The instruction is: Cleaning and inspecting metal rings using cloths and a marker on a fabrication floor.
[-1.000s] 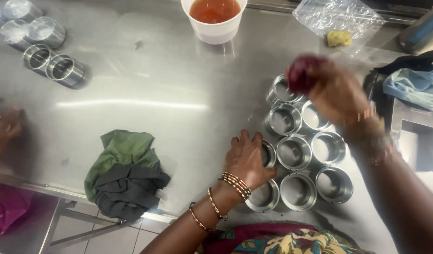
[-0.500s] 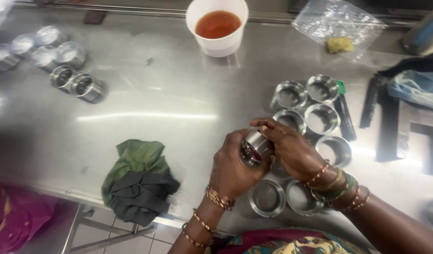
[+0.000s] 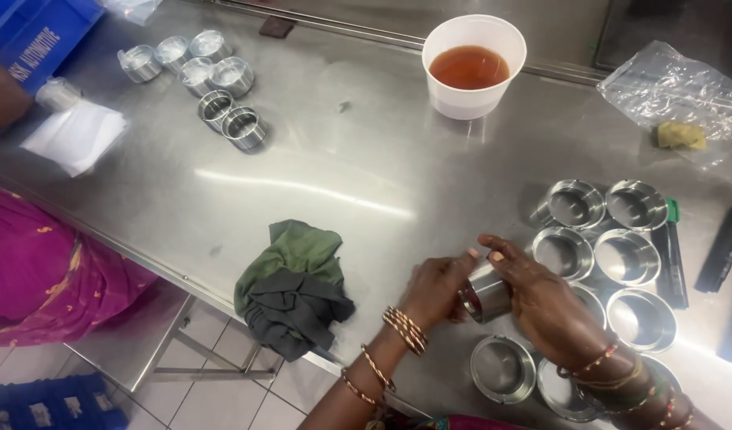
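On the steel desk [image 3: 358,167], which fills most of the view, everything sits in loose groups. Largest item on it: a white tub [image 3: 473,68] at the far edge, about half full of brown-orange liquid. To its right lies a clear plastic bag [image 3: 676,91] with a small yellowish lump inside. Near the front edge, a crumpled green and grey cloth [image 3: 294,287] hangs partly over the rim.

Right side: a cluster of round metal tins [image 3: 612,239], open side up, all empty as far as can be seen, packed just beside one another. A dark flat tool with a green end lies along the cluster's right flank. Two more tins sit near the front edge by the right wrist; one shows a flat inner face, possibly a lid, cannot tell.

Far left: a second, smaller group of tins [image 3: 214,87], also empty, well apart from the first. A white paper sheet [image 3: 75,135] lies by another person's arm in a pink sleeve.

Both hands meet over the desk just left of the right cluster. The left hand [image 3: 433,291] cups one small tin [image 3: 487,295] from the left, fingers curled against its side. The right hand [image 3: 545,306] closes over it from the right and above, thumb and fingers pinching its rim. The tin lies tilted, its long axis running roughly left to right between the palms, mouth towards the left hand. Both hands touch it; neither is nearer. Its contents are hidden.
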